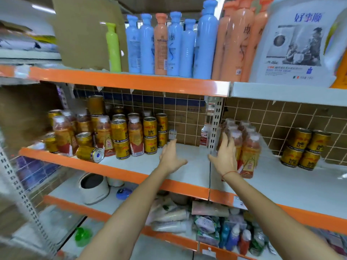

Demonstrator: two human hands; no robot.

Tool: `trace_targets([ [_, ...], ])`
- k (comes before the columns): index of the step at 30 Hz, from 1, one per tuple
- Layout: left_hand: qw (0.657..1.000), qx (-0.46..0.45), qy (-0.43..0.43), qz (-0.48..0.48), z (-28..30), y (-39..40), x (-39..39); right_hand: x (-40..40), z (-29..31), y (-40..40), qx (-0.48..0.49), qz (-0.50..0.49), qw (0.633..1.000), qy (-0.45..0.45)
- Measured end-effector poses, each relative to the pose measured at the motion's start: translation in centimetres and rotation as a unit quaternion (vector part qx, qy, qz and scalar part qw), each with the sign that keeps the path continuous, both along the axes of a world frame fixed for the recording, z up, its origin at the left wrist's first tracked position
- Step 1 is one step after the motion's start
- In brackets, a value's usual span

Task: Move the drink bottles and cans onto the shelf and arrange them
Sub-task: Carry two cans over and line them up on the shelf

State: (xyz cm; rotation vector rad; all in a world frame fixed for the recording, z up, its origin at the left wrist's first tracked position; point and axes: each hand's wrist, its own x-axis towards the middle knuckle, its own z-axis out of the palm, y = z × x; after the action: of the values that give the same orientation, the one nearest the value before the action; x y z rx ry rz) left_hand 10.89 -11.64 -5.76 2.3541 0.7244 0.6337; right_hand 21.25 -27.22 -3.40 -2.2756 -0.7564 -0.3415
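Observation:
On the middle shelf [187, 166] stand gold cans [150, 136] and reddish drink bottles [136, 139] at the left, some stacked; one gold can [90, 153] lies on its side near the front edge. A shrink-wrapped pack of reddish bottles [247, 147] stands right of the shelf post. My right hand [226, 156] touches the pack's left side with fingers spread. My left hand [171, 156] hovers over the bare shelf with straight fingers, holding nothing. More gold cans [304, 149] are stacked at the far right.
A perforated upright post [216, 124] divides the two shelf bays. Above are blue and orange bottles [174, 45], a cardboard box [84, 30] and a large white jug [298, 44]. Below lie a white appliance [93, 187] and assorted packets [206, 222].

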Motion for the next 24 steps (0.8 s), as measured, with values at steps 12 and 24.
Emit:
trace_targets([
  [12, 0.996, 0.038, 0.021, 0.074, -1.5, 9.5, -13.0, -9.5, -2.4, 9.1, -0.033, 0.11, 0.992, 0.041],
  [24, 0.986, 0.074, 0.018, 0.149, 1.4, 16.9, -12.6, -6.6, 1.1, 15.4, -0.047, 0.195, 0.979, 0.039],
])
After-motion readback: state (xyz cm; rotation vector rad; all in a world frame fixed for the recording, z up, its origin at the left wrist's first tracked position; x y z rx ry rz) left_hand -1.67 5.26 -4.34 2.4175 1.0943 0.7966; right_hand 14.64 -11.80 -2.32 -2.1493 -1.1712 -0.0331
